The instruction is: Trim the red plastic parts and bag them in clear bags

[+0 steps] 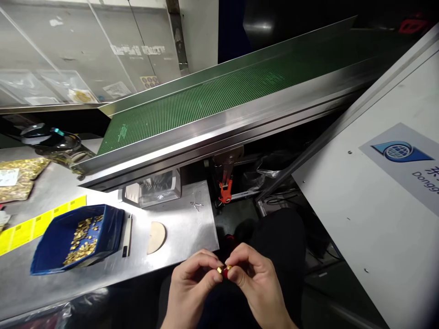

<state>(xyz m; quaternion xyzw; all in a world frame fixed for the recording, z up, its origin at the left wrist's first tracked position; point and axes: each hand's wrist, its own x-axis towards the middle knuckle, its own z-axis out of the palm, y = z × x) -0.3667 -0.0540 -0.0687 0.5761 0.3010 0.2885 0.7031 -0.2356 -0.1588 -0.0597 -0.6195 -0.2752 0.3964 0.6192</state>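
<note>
At the bottom middle, my left hand pinches a small gold-coloured piece between thumb and forefinger. Close against it, my right hand is closed in a pinch on another small gold piece. Something red shows between the fingertips; whether it belongs to the gold pieces I cannot tell. The exact kind of these pieces is too small to make out. To the left, a blue bin holds many similar gold-coloured pieces.
A metal table carries a half-round tan piece, a slim knife-like tool, tweezers-like metal bits, a yellow strip and a bag of gold parts. A green conveyor slopes above. On the right stands a white panel.
</note>
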